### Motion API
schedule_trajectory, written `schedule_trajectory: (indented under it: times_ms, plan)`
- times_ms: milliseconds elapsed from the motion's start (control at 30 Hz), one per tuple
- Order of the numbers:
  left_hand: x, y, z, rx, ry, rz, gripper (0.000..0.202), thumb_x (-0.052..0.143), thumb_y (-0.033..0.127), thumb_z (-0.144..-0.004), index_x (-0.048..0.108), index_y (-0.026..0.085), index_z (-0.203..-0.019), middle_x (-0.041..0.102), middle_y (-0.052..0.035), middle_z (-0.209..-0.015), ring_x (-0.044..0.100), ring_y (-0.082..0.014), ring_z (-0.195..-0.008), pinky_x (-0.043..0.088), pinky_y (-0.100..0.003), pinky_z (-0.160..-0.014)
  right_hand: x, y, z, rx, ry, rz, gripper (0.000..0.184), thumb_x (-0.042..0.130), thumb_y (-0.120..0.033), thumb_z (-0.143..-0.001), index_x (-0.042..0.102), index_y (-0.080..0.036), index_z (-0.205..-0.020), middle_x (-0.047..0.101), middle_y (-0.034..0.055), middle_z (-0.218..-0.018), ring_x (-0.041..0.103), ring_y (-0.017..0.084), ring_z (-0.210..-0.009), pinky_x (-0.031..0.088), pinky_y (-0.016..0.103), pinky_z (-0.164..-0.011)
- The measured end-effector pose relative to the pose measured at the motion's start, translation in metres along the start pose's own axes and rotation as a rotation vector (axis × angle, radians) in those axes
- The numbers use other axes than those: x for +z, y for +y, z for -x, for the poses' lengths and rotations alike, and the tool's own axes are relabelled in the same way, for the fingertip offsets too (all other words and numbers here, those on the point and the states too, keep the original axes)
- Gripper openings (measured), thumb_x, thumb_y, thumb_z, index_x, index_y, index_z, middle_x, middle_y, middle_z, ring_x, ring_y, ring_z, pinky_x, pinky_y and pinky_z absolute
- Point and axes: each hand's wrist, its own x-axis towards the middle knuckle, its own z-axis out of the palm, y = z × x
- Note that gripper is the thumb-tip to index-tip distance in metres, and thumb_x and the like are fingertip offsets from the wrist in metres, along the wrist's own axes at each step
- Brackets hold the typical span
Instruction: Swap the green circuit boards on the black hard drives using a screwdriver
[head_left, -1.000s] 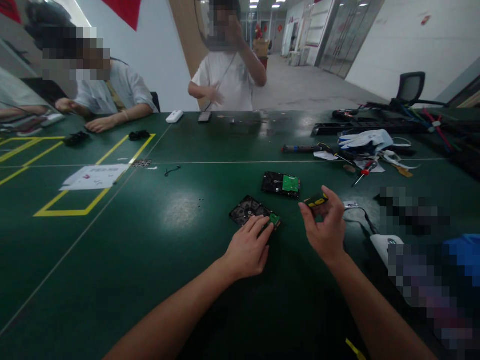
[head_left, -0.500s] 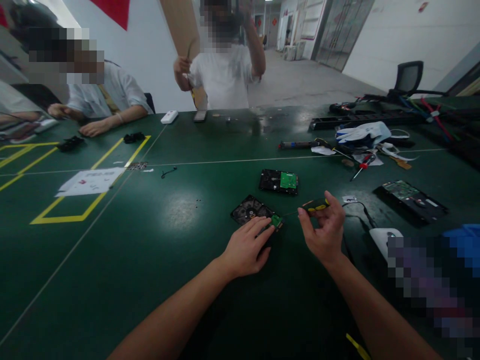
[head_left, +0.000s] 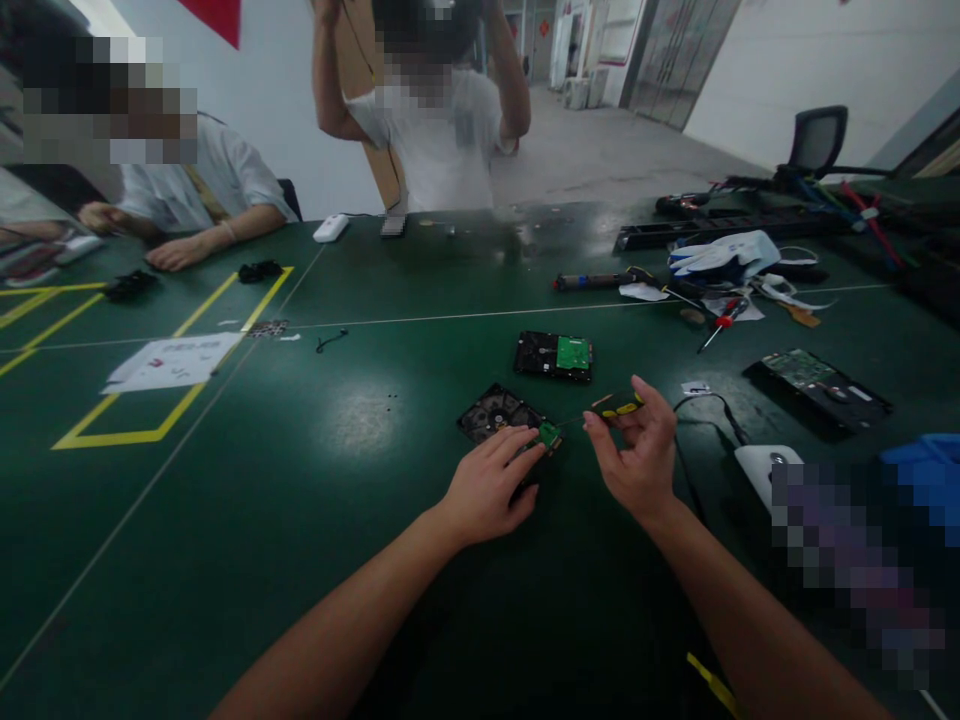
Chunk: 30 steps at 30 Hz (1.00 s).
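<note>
On the green table a black hard drive lies at a slant, with a small green circuit board at its right end. My left hand rests over its near edge, fingers stretched across the board and thumb apart, covering part of the drive. Between the fingers of my right hand is a screwdriver with a black and yellow handle. Its thin shaft points left toward the board; whether the tip touches is too small to tell. Just behind lies a second hard drive, also with a green board.
To the right lie another drive, a white device with a cable, and a red screwdriver near white gloves. Tiny dark screws and a paper sheet are to the left. Two people are across the table.
My right hand has brought the screwdriver slightly left, closer to the drive's board. My left hand stays on the drive. The person opposite has raised a hand higher.
</note>
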Motion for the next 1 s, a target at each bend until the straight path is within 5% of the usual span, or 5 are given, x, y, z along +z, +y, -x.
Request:
schedule_trajectory:
  times_ms: [833, 1000]
  plan:
    - [0.0032, -0.0026, 0.0015, 0.015, 0.019, -0.008, 0.060, 0.061, 0.031, -0.090, 0.050, 0.019, -0.147, 0.053, -0.0131, -0.153, 0.049, -0.0314, -0.143, 0.041, -0.052, -0.121, 0.0002, -0.0054, -0.0018, -0.106, 0.014, 0.071, 0.076, 0.073, -0.024, -0.091, 0.033, -0.030, -0.155, 0.059, 0.0144, -0.141, 0.075, 0.021, -0.087, 0.068, 0.040, -0.075]
    - [0.0008, -0.0012, 0.0010, 0.021, 0.034, -0.004, 0.058, 0.061, 0.030, -0.089, 0.051, 0.019, -0.145, 0.053, -0.0132, -0.153, 0.050, -0.0317, -0.142, 0.042, -0.053, -0.121, 0.0002, -0.0065, -0.0034, -0.083, -0.046, 0.016, 0.075, 0.069, -0.024, -0.094, 0.029, -0.030, -0.157, 0.068, 0.0120, -0.126, 0.076, 0.025, -0.093, 0.067, 0.045, -0.083]
